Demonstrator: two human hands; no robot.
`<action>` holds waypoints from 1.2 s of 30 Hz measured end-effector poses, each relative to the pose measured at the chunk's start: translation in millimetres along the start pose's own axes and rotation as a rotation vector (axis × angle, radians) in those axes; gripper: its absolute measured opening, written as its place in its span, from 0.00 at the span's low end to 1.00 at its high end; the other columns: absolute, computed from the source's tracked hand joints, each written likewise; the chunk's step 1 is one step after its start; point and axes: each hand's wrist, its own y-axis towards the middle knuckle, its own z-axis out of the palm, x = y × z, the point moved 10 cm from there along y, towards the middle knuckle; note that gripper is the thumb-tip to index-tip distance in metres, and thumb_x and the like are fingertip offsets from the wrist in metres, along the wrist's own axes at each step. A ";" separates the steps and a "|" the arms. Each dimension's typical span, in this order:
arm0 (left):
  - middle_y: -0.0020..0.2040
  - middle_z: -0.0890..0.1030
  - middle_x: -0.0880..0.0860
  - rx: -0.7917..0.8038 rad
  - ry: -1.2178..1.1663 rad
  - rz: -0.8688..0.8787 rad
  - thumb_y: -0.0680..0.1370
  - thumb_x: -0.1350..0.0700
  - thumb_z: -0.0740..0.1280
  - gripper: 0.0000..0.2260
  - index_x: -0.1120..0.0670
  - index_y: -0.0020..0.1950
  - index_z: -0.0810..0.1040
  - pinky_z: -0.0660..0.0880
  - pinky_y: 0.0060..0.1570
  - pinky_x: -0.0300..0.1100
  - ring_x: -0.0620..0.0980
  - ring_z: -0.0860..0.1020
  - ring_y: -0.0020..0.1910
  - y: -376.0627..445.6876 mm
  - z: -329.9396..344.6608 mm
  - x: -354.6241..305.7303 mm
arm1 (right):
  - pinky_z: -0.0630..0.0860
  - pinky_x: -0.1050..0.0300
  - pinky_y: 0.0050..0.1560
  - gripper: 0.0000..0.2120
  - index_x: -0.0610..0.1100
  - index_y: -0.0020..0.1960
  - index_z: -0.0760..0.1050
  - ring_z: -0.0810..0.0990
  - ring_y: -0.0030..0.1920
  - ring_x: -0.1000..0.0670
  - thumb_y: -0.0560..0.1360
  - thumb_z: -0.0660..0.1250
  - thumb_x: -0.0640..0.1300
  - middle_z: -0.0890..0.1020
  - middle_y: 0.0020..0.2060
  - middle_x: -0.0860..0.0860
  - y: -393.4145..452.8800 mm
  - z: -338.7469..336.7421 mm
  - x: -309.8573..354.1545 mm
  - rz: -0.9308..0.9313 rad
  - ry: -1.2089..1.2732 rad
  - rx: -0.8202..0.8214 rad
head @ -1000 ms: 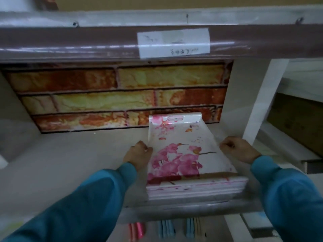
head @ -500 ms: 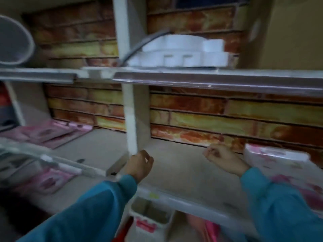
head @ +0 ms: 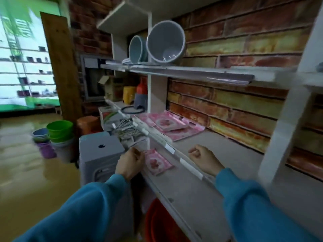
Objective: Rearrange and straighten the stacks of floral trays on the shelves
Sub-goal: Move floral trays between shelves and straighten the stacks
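Note:
Several pink floral trays (head: pixel 168 124) lie spread and overlapping at the far left of the middle shelf (head: pixel 229 155), against the brick-pattern back wall. One smaller pink floral tray (head: pixel 156 162) lies skewed on the lower shelf just under the front rail. My left hand (head: pixel 130 162) hovers beside that small tray with loosely curled fingers and holds nothing. Over the middle shelf's front edge, my right hand (head: pixel 204 158) floats loosely curled, also holding nothing, well short of the spread trays.
Two grey basins (head: pixel 166 42) stand on the upper shelf. A white upright post (head: pixel 283 123) bounds the bay on the right. A grey box (head: pixel 100 151) stands left of the shelving, with stacked buckets (head: pixel 58 131) on the floor and an orange tub (head: pixel 161 222) below.
My view has swung left along the shelving. The floral stack my hands flanked a second ago is out of sight, and both hands now hang free over another bay.

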 end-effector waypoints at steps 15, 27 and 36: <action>0.51 0.83 0.57 0.098 -0.040 0.014 0.76 0.50 0.68 0.18 0.56 0.62 0.70 0.77 0.53 0.49 0.59 0.82 0.51 356.8 49.0 68.0 | 0.71 0.59 0.41 0.03 0.45 0.45 0.73 0.78 0.45 0.47 0.76 0.63 0.43 0.80 0.42 0.48 342.0 85.3 -39.0 0.191 -0.006 -0.090; 0.54 0.82 0.56 0.471 0.009 0.158 0.76 0.51 0.66 0.14 0.56 0.59 0.76 0.80 0.52 0.49 0.55 0.82 0.49 595.1 181.3 74.7 | 0.70 0.64 0.50 0.17 0.45 0.65 0.74 0.77 0.64 0.45 0.76 0.64 0.44 0.77 0.65 0.44 547.9 101.0 -76.5 0.387 -0.441 -0.032; 0.68 0.74 0.59 0.678 -0.084 0.088 0.79 0.51 0.61 0.27 0.58 0.75 0.56 0.70 0.63 0.45 0.59 0.75 0.65 638.6 254.5 99.0 | 0.70 0.59 0.63 0.23 0.50 0.71 0.68 0.74 0.67 0.44 0.76 0.61 0.42 0.72 0.68 0.45 607.7 117.1 -145.5 0.652 -0.525 0.031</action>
